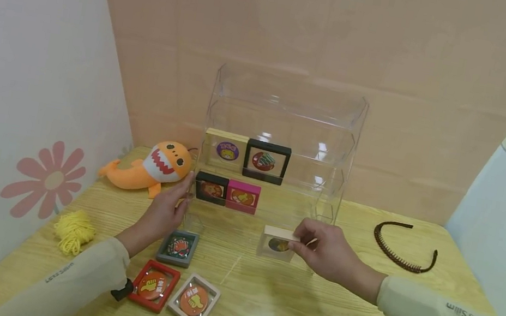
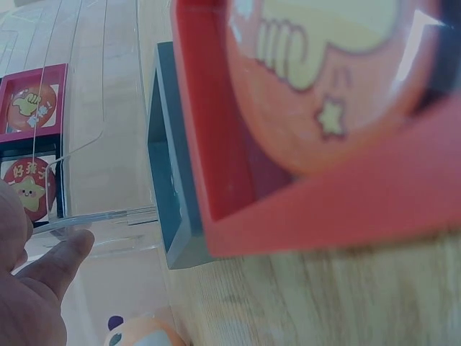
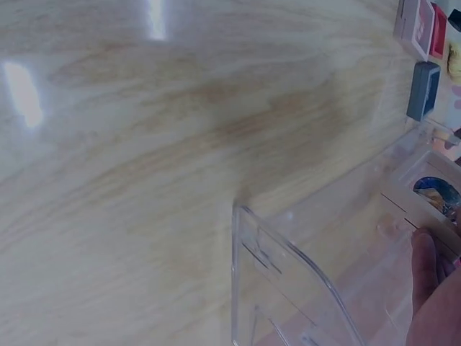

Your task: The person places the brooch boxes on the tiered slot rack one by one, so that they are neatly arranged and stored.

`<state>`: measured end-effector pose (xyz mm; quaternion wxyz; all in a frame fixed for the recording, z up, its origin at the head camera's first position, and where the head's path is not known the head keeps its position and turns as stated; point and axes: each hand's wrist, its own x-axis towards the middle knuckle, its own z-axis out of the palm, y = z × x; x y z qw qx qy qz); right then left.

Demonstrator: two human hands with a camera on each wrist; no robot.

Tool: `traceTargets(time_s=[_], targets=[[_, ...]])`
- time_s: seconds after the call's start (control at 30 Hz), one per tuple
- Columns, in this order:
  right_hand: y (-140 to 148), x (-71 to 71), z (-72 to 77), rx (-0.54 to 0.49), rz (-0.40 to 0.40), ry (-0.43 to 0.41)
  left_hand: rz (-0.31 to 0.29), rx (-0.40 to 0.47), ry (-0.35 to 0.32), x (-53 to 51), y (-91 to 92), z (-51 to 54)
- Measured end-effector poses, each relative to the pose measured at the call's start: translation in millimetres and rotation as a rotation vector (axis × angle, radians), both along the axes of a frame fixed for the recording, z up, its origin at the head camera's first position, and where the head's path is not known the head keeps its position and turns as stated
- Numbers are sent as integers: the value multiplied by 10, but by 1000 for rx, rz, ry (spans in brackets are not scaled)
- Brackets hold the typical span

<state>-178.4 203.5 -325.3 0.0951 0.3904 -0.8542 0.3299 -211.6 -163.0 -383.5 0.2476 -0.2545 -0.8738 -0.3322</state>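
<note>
My right hand point(image 1: 325, 249) pinches the right end of a cream-framed display case point(image 1: 276, 243) between thumb and fingers. In the right wrist view this case point(image 3: 432, 189) is low in the rack, its round badge partly covered. My left hand point(image 1: 163, 217) rests with fairly straight fingers against the left side of the clear tiered rack point(image 1: 287, 100). A cream-yellow case point(image 1: 225, 149) and a black case point(image 1: 266, 162) stand on a middle tier. Below them, another black case point(image 1: 211, 189) and a magenta case point(image 1: 243, 197) stand side by side.
A grey case point(image 1: 177, 248), a red case point(image 1: 154, 286) and a pale pink case point(image 1: 194, 301) lie in front at the left. An orange shark plush point(image 1: 152, 167) and yellow yarn point(image 1: 74, 232) are further left. A dark headband point(image 1: 396, 256) lies at the right.
</note>
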Motion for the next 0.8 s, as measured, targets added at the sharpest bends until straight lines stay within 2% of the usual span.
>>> traceTargets(time_s=[0.47,0.8], targets=[[-44,-259,393,-1,-71,136,-5,11,-2,2,5,-6],[-78,-373,460,9,-85,158,-9,3,5,-1,2,-8]])
